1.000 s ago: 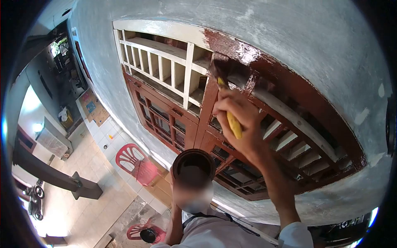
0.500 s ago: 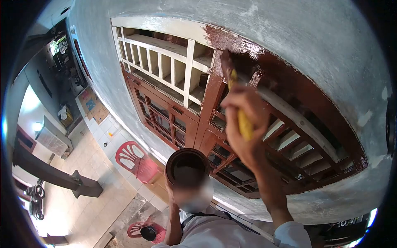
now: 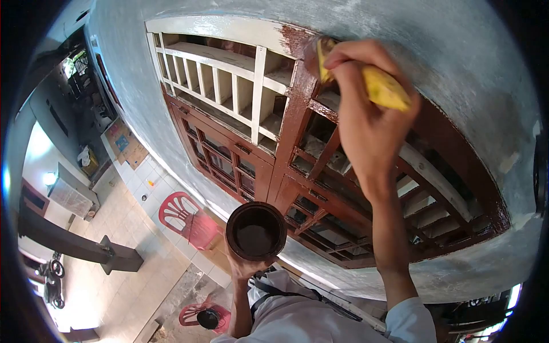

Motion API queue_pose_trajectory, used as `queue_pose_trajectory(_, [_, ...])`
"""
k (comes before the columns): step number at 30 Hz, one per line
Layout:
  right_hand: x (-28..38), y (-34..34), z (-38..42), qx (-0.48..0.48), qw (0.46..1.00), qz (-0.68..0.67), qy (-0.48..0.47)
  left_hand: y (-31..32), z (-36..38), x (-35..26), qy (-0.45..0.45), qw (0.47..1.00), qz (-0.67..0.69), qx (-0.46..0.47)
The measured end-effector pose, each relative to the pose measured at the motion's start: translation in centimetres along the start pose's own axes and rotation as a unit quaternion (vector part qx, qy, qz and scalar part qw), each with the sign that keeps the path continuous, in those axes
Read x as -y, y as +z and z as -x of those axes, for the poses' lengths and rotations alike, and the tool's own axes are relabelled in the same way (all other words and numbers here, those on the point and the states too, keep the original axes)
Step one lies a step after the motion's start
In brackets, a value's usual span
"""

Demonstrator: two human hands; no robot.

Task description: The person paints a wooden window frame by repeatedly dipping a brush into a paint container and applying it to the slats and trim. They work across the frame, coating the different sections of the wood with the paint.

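Note:
My right hand [image 3: 374, 108] grips a paintbrush [image 3: 388, 88] by its yellow handle. Its bristle end presses against the top rail of the window frame [image 3: 294, 114], near where brown paint meets cream. In my left hand [image 3: 247, 264] is a paint can [image 3: 256, 231] with dark brown paint inside, held from below at waist height with its mouth facing up. Right of the centre post the wood is mostly glossy brown. The upper left slatted panel [image 3: 220, 80] is cream, with brown casements below it.
A grey plastered wall [image 3: 452, 34] surrounds the window. Below stand a pink plastic chair [image 3: 191, 220] and a second one holding a black pot [image 3: 209, 318]. A dark post [image 3: 123, 260] and a motorcycle [image 3: 55, 280] are at the left.
My right hand has moved up with the brush and turned, bringing the handle more level. My left hand and the paint can have shifted slightly; the can's mouth shows more fully.

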State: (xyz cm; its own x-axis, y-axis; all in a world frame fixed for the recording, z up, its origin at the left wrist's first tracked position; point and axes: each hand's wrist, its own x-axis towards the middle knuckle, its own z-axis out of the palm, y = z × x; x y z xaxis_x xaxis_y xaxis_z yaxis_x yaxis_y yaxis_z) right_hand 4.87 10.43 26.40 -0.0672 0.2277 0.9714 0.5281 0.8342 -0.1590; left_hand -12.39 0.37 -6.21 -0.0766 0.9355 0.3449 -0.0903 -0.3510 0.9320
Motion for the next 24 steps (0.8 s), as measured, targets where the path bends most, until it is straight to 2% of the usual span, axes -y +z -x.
queue_pose_trajectory(3, [-0.1,-0.7,1.7,0.004,0.999,0.01,-0.037,-0.7,-0.1,1.4,-0.002,0.999,-0.004,0.033])
queue_pose_trajectory(7, [0.8,-2.1,4.4,-0.023,0.997,0.003,0.077,-0.5,0.5,0.6,0.003,1.0,0.004,-0.019])
queue_pose_trajectory(11, [1.7,-3.7,3.0,-0.049,0.995,-0.029,0.085,-0.7,0.5,0.8,-0.035,0.999,0.02,-0.008])
queue_pose_trajectory(15, [1.5,-5.0,2.3,-0.039,0.996,-0.003,0.082,-0.6,-0.8,0.9,-0.007,0.999,0.011,0.042])
queue_pose_trajectory(18, [2.0,-5.9,2.8,-0.061,0.994,0.03,0.09,-0.3,-1.1,1.3,0.027,0.998,-0.026,0.046])
queue_pose_trajectory(22, [4.4,-7.0,3.9,-0.085,0.987,0.086,0.105,-0.4,-1.3,1.2,0.011,0.998,-0.012,0.058])
queue_pose_trajectory(24, [4.9,-6.6,3.8,-0.092,0.988,0.06,0.111,-0.5,-1.5,1.3,0.021,0.998,-0.021,0.063])
